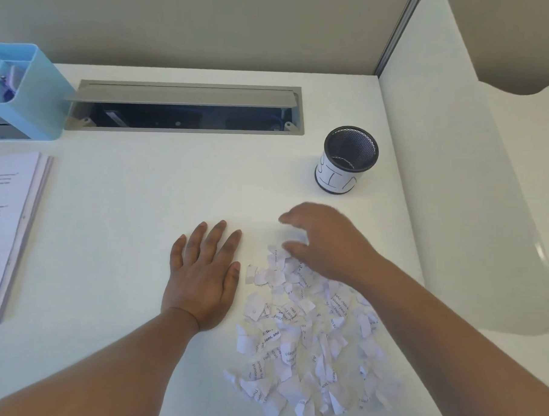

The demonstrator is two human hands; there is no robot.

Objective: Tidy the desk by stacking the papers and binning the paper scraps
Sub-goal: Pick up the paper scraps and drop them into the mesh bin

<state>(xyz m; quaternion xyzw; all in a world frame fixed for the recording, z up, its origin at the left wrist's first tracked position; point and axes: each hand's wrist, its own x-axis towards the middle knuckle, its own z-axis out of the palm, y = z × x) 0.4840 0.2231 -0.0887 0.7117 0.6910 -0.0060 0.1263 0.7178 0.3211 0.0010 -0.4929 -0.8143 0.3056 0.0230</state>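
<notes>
A heap of torn printed paper scraps (304,338) lies on the white desk (159,187), front right of centre. My left hand (203,273) lies flat on the desk just left of the heap, fingers straight and spread. My right hand (325,240) hovers over the far end of the heap, blurred, with fingers loosely curved downward; no scrap is visibly held. A black mesh cup with a white label reading BIN (346,160) stands upright beyond the right hand. A stack of printed papers (9,225) lies at the left edge.
A light blue desk organiser (23,93) stands at the back left. A grey cable tray (184,108) with its lid raised opens in the desk at the back. A white divider panel (454,168) runs along the right side.
</notes>
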